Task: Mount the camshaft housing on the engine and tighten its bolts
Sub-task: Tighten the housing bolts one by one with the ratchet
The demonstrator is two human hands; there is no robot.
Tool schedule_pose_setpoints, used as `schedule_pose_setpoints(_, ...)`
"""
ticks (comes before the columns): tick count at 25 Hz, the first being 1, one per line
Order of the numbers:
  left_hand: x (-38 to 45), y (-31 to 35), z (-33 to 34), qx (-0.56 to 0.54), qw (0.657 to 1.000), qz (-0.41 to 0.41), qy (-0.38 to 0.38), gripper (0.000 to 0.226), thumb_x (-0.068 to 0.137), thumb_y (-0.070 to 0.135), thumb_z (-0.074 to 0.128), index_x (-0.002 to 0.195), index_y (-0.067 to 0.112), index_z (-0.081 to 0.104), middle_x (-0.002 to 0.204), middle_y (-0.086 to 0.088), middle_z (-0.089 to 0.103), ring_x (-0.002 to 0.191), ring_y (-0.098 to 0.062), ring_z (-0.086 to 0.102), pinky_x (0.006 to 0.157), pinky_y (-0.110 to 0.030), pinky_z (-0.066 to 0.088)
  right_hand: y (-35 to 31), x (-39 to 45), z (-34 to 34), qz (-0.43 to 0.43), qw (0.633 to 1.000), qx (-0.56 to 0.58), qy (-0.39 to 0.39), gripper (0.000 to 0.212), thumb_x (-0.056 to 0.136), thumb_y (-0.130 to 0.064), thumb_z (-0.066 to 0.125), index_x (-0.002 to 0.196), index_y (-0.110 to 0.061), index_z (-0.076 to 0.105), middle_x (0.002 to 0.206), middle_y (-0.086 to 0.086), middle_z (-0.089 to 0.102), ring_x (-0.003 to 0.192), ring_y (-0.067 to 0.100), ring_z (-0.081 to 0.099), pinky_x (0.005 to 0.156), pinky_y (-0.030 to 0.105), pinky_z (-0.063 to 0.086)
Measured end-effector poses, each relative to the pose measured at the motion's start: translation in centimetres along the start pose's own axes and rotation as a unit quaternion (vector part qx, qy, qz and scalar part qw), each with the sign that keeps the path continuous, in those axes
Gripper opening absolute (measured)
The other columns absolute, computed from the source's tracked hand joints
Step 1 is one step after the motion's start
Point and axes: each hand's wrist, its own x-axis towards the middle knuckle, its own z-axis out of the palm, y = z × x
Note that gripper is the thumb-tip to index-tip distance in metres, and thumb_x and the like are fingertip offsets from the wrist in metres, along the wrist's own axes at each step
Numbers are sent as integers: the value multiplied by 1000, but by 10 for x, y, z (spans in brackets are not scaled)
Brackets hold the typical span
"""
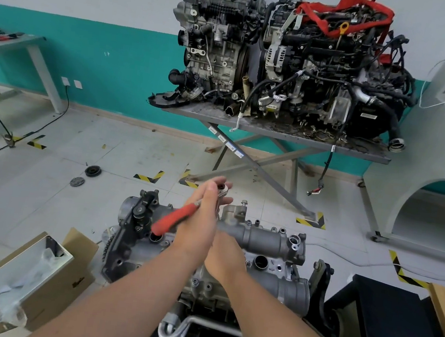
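Note:
The engine [289,290] stands low in front of me, with the silver camshaft housing [264,240] lying across its top. A bolt [244,203] stands upright at the housing's far edge. My left hand [200,221] reaches over the housing and pinches the metal head of a red-handled ratchet [174,218] between thumb and fingers. The red handle sticks out to the left, over the engine's black timing end [135,227]. My right hand [223,255] lies lower on the housing, just behind my left wrist. Its fingers are hidden, so what they hold cannot be made out.
An open cardboard box [42,283] with plastic wrapping sits on the floor at the left. Two black discs [93,171] lie on the tiles beyond it. A scissor-leg table [276,131] carries two other engines at the back. A black case [397,330] stands at the right.

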Motion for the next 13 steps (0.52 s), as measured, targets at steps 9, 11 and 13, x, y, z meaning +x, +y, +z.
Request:
schedule_pose_setpoints(9,35,47,-8,141,961,-236,-38,15,95,16,49,93,4,58,61,-5,69,58,-21,70,65,-32,54,1,0,4,-3,1000,-22,-15,30,104,-44,36,84,-28,51,95,5,70,89,28,65,68,33,40)
schedule_pose_setpoints(11,39,61,-7,299,923,-205,-126,13,92,13,49,89,6,59,68,-3,74,62,-18,70,51,-23,47,2,-1,4,-9,1000,-23,-15,29,104,-44,36,87,-28,53,96,5,70,91,28,65,68,33,39)
schedule_pose_setpoints(13,42,68,0,502,838,-111,-181,16,92,17,48,85,11,61,77,-1,74,67,-19,66,53,-25,42,0,-2,3,-7,1000,-25,-13,28,103,-44,36,89,-28,55,98,5,71,92,29,65,69,33,39)
